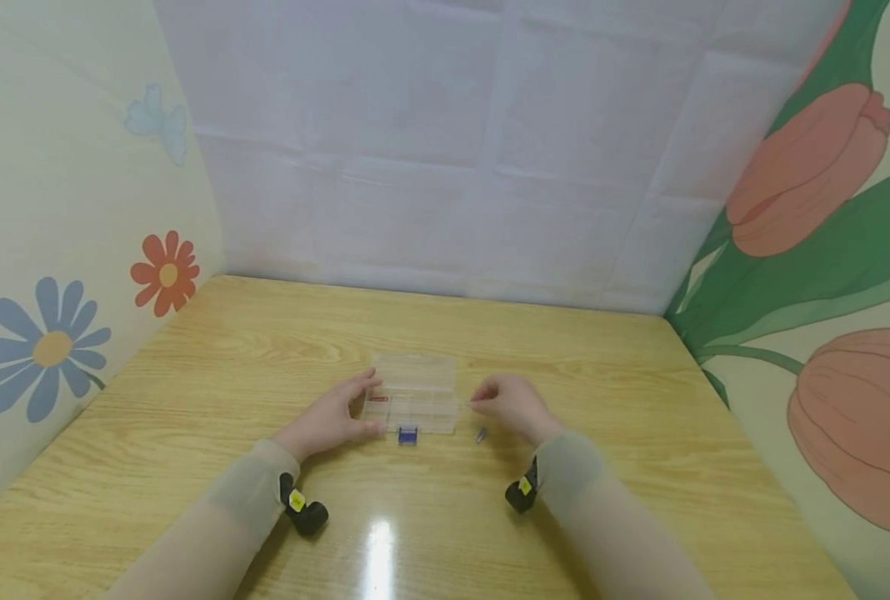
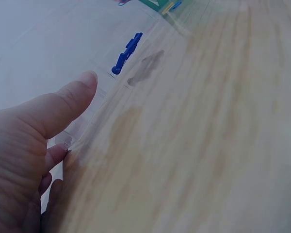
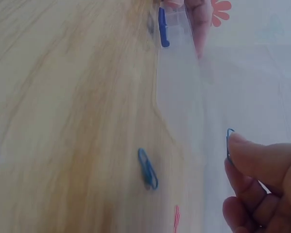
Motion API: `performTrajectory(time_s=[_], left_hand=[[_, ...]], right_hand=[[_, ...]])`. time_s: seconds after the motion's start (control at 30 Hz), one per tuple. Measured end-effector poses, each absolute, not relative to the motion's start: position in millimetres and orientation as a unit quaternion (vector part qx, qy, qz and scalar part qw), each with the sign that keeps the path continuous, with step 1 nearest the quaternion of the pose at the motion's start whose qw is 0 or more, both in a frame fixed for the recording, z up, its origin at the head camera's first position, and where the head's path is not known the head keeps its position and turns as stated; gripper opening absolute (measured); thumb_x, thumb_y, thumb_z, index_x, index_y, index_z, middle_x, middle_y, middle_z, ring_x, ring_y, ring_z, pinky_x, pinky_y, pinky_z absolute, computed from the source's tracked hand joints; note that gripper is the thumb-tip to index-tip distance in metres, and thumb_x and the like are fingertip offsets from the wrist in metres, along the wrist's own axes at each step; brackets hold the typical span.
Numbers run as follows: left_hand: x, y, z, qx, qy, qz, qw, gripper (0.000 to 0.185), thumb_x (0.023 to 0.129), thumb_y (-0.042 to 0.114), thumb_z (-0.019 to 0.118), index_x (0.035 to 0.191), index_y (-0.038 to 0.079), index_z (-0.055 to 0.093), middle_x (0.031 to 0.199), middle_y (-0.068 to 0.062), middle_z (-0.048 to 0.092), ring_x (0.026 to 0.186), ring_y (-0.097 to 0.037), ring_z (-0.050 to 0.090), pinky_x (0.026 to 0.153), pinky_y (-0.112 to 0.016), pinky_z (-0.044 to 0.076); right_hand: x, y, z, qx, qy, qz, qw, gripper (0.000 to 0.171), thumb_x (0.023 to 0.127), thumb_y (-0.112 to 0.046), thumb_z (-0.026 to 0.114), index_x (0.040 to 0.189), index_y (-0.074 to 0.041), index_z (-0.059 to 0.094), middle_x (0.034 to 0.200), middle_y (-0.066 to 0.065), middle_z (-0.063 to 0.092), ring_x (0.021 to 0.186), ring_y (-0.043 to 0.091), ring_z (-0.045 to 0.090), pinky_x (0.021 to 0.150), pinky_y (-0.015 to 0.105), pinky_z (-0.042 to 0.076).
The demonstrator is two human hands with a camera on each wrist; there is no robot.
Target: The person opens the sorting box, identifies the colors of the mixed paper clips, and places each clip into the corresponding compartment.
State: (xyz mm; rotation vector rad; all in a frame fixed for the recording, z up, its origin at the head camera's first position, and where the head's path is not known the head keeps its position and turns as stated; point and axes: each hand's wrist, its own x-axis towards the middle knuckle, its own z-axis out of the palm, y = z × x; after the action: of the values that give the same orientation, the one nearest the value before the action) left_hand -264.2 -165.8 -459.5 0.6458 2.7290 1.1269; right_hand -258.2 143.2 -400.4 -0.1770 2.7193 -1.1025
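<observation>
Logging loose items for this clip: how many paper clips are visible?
2. One blue paper clip lies on the table beside the clear box; the right hand pinches another. The box may hide more.

Home-like craft corner, wooden table (image 1: 212, 375), flower-painted walls (image 1: 55, 250), tiled backdrop (image 1: 452, 150)

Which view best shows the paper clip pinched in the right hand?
The right wrist view: the paper clip sticks out past the right hand fingertips. The head view shows only that hand, the clip too small; the left wrist view misses it.
</observation>
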Motion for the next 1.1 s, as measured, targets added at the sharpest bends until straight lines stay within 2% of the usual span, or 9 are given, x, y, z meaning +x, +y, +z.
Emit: performTrajectory(time_s=[0.37, 0.77, 1.1], left_hand=[[-265, -166, -461, 0.216, 0.9, 0.374, 0.057, 0.088, 0.079, 0.052, 0.074, 0.148, 0.011, 0.038, 0.16, -0.006, 0.017, 0.143, -0.038, 0.017, 0.113, -0.059, 0.016], [-263, -165, -457, 0.211, 0.904, 0.368, 0.058, 0.086, 0.08, 0.05, 0.074, 0.147, 0.011, 0.038, 0.16, -0.007, 0.017, 0.143, -0.037, 0.018, 0.113, -0.058, 0.017], [-263, -165, -458, 0.211, 0.903, 0.371, 0.057, 0.086, 0.08, 0.05, 0.074, 0.147, 0.012, 0.038, 0.16, -0.006, 0.017, 0.143, -0.037, 0.018, 0.113, -0.058, 0.017]], right_hand=[[-267, 117, -395, -0.084, 0.912, -0.387, 0.108, 0.005, 0.088, -0.023, 0.07, 0.089, -0.019, 0.069, 0.093, -0.004, 0.065, 0.091, 0.017, 0.059, 0.086, 0.04, 0.049], [-273, 92, -393, -0.108, 0.917, -0.372, 0.098, 0.006, 0.089, -0.022, 0.071, 0.086, -0.017, 0.069, 0.089, -0.005, 0.065, 0.087, 0.014, 0.059, 0.081, 0.036, 0.05], [-277, 74, -395, -0.096, 0.911, -0.384, 0.117, 0.006, 0.089, -0.023, 0.07, 0.085, -0.019, 0.069, 0.09, -0.005, 0.064, 0.087, 0.015, 0.058, 0.08, 0.036, 0.049]])
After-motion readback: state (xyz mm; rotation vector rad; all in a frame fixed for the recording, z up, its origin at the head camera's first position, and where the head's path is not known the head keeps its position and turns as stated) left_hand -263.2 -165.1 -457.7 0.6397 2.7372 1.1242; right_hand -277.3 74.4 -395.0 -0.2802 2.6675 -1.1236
